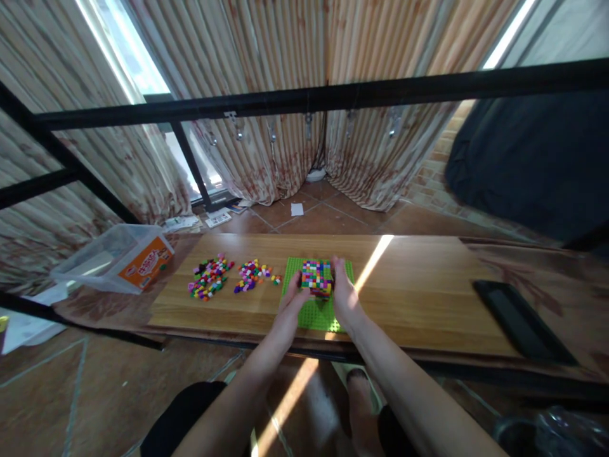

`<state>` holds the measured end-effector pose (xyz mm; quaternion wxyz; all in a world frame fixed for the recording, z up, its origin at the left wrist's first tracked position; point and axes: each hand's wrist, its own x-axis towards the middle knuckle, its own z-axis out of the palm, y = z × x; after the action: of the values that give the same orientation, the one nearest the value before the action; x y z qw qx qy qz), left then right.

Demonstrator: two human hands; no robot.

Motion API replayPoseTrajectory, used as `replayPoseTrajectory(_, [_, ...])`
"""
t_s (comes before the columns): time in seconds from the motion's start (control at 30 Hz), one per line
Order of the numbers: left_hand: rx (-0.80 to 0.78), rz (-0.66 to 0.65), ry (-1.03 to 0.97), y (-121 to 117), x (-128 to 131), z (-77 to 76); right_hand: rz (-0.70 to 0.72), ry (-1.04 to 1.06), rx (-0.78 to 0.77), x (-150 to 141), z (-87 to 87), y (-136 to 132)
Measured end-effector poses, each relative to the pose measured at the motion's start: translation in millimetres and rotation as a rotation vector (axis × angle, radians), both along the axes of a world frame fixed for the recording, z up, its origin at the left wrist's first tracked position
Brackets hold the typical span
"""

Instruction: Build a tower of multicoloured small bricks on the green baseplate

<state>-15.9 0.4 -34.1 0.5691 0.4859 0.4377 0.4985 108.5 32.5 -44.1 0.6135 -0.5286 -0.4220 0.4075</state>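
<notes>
A block of many small coloured toy bricks (316, 274) rises from a green studded baseplate (320, 317) on the wooden board. My left hand (294, 297) is against the block's left side, its thumb at the near left corner. Along the opposite side lies my right hand (344, 292), with fingers stretched forward and pointing away from me. The block is held between the two hands. Its far side and the fingertips of my left hand are partly hidden.
Two piles of loose bricks, one pile (209, 277) farther left and another pile (251, 274) nearer the baseplate, lie on the wooden board (409, 285). A clear plastic box (114, 257) stands at the left, a dark tray-like object (521, 320) at the right. A black metal bar (304, 99) crosses beyond the board.
</notes>
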Motion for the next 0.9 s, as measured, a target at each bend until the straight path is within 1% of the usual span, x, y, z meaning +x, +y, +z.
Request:
replayPoseTrajectory(0.07, [-0.022,0.069,0.013,5.1,-1.9,1.2,-0.019,0.093,-0.082,7.9,10.1,2.3])
replayPoseTrajectory(0.17, [-0.049,0.126,0.022,13.5,-3.2,8.1,-0.044,0.162,-0.074,20.0,24.9,5.4])
replayPoseTrajectory(0.23, [-0.063,0.134,0.011,18.9,-1.2,15.3,-0.057,0.193,-0.075,24.9,29.9,7.0])
replayPoseTrajectory(0.37, [-0.111,0.082,-0.056,26.5,9.2,29.4,-0.047,0.228,-0.116,24.3,29.3,8.0])
replayPoseTrajectory(0.47, [-0.131,0.030,-0.087,29.5,15.7,35.0,-0.058,0.242,-0.122,22.8,29.2,8.1])
replayPoseTrajectory(0.57, [-0.186,-0.005,-0.006,32.0,17.1,37.1,-0.074,0.278,-0.107,28.0,33.6,9.0])
replayPoseTrajectory(0.67, [-0.223,-0.007,0.065,35.3,15.9,38.4,-0.109,0.296,-0.127,38.5,36.7,10.2])
replayPoseTrajectory(0.77, [-0.253,0.019,0.093,38.1,16.1,40.0,-0.148,0.319,-0.167,48.4,34.5,10.6])
replayPoseTrajectory(0.9, [-0.263,0.025,0.114,38.6,18.9,42.4,-0.165,0.396,-0.235,56.5,31.2,9.3])
